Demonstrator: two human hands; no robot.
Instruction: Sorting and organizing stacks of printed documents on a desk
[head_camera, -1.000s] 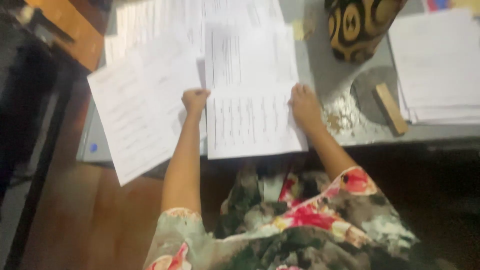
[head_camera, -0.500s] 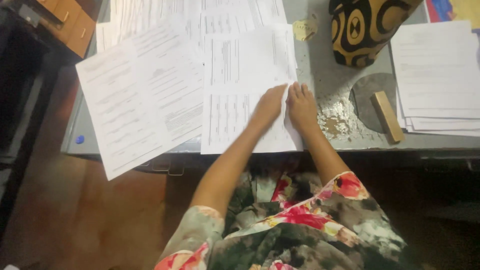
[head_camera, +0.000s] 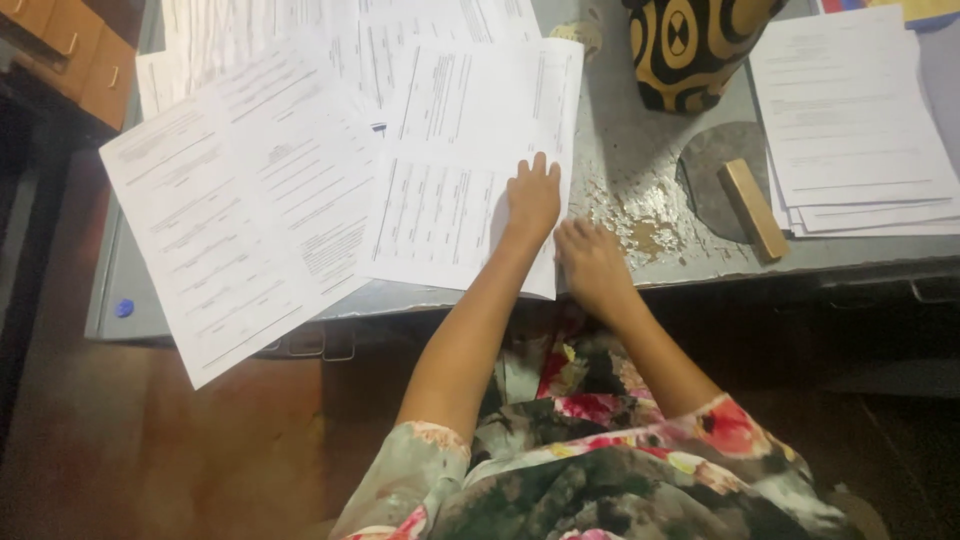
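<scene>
Table: grey metal table (head_camera: 640, 150), paint chipped near its front edge.
Printed sheet: printed sheet (head_camera: 450, 190) lies flat near that edge, overlapping other papers (head_camera: 240, 200).
Left hand: left hand (head_camera: 533, 197) pressed flat on the sheet, fingers spread, gripping nothing.
Right hand: right hand (head_camera: 592, 262) loosely curled at the sheet's lower right corner, touching it.
Nearby: wooden block (head_camera: 752, 208); patterned vase (head_camera: 690, 50); paper stack (head_camera: 850, 120).

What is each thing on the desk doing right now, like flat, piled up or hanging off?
Left hand: open, flat on the printed sheet.
Right hand: at the sheet's lower right corner, by the desk edge.
Printed sheet: flat, lower edge past the desk edge.
Big sheet: overhanging the desk.
Paper stack: piled, fanned.
Wooden block: lying flat.
Patterned vase: upright.
Desk: top chipped.
</scene>
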